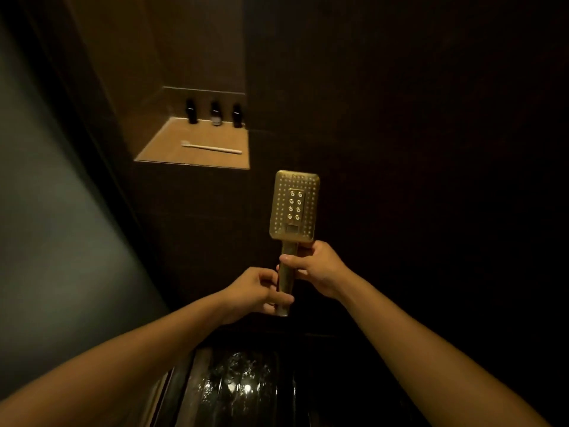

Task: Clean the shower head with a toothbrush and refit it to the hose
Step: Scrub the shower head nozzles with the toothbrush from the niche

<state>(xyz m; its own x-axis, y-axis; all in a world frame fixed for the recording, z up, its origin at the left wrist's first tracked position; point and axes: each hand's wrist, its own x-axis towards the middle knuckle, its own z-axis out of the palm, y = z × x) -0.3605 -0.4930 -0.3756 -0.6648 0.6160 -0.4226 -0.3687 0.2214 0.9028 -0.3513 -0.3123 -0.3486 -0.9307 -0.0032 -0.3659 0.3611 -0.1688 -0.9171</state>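
The gold shower head (294, 206) stands upright before the dark wall, spray face toward the camera; the right hand (314, 268) grips its handle just under the head; the left hand (257, 289) grips the handle's lower end; up to the left, the toothbrush (211, 147) lies in the wall niche (160, 149), before three dark bottles (214, 112).

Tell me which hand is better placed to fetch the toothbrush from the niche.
Probably the left hand: the toothbrush lies to the left, while the right hand grips the shower head high on its handle.
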